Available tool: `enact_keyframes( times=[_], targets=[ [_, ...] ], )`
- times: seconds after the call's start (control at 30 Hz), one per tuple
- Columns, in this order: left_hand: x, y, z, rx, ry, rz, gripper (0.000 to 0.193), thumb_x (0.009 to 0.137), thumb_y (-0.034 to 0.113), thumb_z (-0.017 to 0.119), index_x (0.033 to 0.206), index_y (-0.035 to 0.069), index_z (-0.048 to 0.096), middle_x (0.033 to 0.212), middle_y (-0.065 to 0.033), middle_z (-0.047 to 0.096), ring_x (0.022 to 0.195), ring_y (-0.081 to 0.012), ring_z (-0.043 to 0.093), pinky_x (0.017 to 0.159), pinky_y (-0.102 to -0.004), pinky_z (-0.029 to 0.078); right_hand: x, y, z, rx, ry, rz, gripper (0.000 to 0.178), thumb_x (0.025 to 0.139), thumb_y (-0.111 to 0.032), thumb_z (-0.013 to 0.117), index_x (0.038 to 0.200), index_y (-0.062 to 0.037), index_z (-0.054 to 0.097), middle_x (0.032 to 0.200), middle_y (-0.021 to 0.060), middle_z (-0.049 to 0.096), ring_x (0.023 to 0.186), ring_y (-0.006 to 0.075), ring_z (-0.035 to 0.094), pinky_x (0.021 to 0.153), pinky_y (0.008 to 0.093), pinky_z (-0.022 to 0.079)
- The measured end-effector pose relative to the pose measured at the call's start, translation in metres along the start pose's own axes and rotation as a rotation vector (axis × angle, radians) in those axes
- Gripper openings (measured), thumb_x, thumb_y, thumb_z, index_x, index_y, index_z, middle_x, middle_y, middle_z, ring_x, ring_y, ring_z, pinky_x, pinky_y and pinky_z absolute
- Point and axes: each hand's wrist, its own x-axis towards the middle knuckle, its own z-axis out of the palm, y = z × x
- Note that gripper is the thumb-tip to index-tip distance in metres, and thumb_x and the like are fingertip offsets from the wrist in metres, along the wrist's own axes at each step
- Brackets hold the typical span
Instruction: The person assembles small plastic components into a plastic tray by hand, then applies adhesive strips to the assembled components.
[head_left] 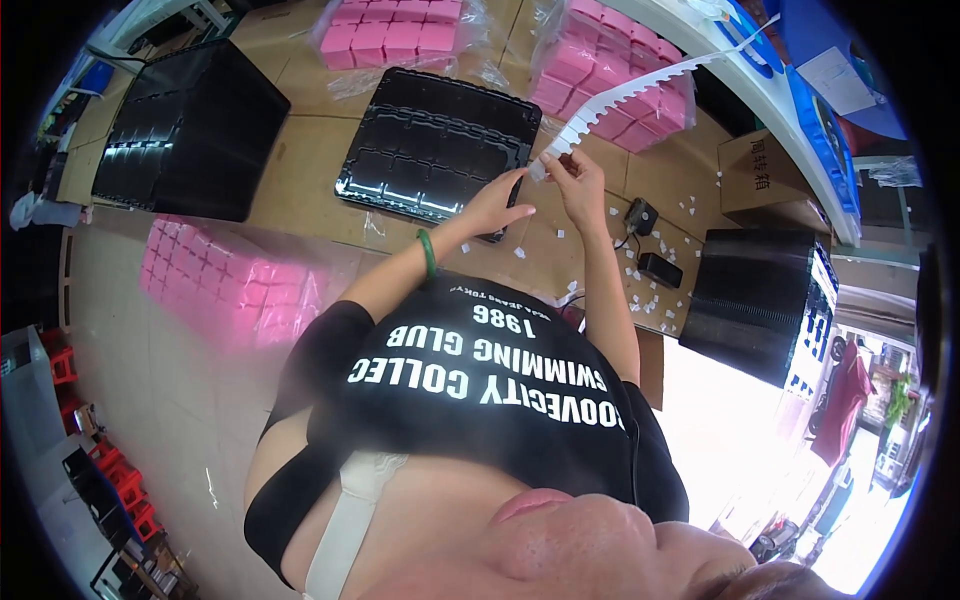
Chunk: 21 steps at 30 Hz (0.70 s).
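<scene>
Right hand (pixel 578 185): thumb and fingers pinched on the near end of a white toothed strip (pixel 610 98), held above the cardboard-covered table (pixel 300 150). Left hand (pixel 495 205) loosely open, thumb spread, fingertips just beside that end (contact or not, cannot tell). Strip's long axis runs from the grip away and rightward, bent partway, teeth facing right. It crosses in front of bagged pink blocks (pixel 598 58); far tip thin, hard to make out against blue. Fingers hide part of the near end. Black tray (pixel 440 145) partly covered by left hand.
</scene>
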Motion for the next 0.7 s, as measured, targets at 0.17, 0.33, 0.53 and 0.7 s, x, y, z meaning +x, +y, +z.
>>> enact_keyframes(
  times=[0.17, 0.33, 0.53, 0.7],
  targets=[
    [-0.007, -0.022, -0.001, -0.453, -0.215, -0.218, 0.059, 0.08, 0.025, 0.075, 0.128, 0.003, 0.049, 0.129, -0.0128, 0.051, 0.117, -0.0189, 0.052, 0.093, -0.0319, 0.045, -0.029, -0.015, -0.007, 0.222, 0.118, 0.055, 0.021, 0.087, -0.011, 0.068, 0.097, 0.0047, 0.061, 0.082, 0.0063, 0.064, 0.073, 0.0112, 0.062, 0.066, 0.0237, 0.052],
    [-0.013, 0.041, -0.012, -0.156, 0.216, 0.02, 0.047, 0.076, 0.029, 0.077, 0.117, 0.011, 0.061, 0.119, -0.0109, 0.047, 0.106, -0.0217, 0.053, 0.088, -0.0313, 0.046, -0.044, 0.0, -0.021, 0.218, 0.066, 0.235, 0.022, 0.089, -0.013, 0.065, 0.104, 0.0026, 0.06, 0.087, 0.0062, 0.064, 0.077, 0.0121, 0.063, 0.071, 0.0247, 0.053],
    [-0.012, 0.049, -0.017, -0.319, 0.193, -0.18, 0.02, 0.09, 0.02, 0.063, 0.095, 0.003, 0.073, 0.076, -0.0022, 0.062, 0.07, -0.0087, 0.059, 0.064, -0.0237, 0.049, -0.034, -0.011, -0.008, 0.188, 0.112, 0.138, 0.026, 0.091, -0.017, 0.063, 0.109, 0.0017, 0.063, 0.091, 0.0058, 0.066, 0.081, 0.0107, 0.062, 0.074, 0.0235, 0.051],
    [-0.022, 0.049, -0.026, -0.756, 0.353, -0.44, 0.028, 0.088, 0.023, 0.067, 0.089, -0.005, 0.071, 0.081, -0.0051, 0.062, 0.07, -0.0101, 0.062, 0.053, -0.022, 0.052, -0.054, 0.012, 0.008, -0.006, -0.097, 0.308, 0.026, 0.089, -0.02, 0.066, 0.105, 0.0008, 0.066, 0.091, 0.0044, 0.067, 0.081, 0.0089, 0.061, 0.073, 0.0222, 0.048]
  ],
)
